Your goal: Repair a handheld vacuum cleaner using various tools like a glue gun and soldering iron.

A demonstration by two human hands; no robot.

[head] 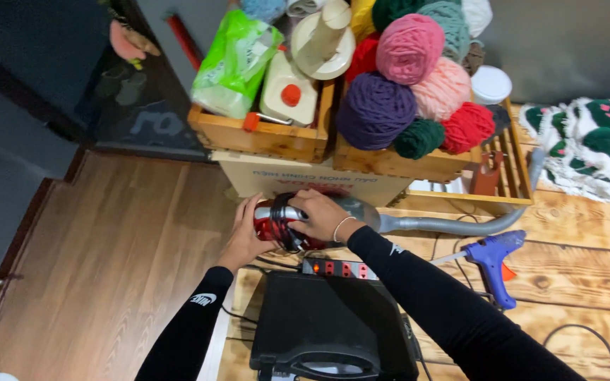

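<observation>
Red handheld vacuum (280,224) on wooden table edge, just before cardboard box (305,180), gripped from both sides: left hand (246,236) cupped against body, right hand (321,215) fingers curled over top; grey hose (446,224) attached, power strip (340,269) lit, unit not yet lifted.

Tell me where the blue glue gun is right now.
The blue glue gun lies on the wooden floor right of the right hand, just below the grey hose.
</observation>
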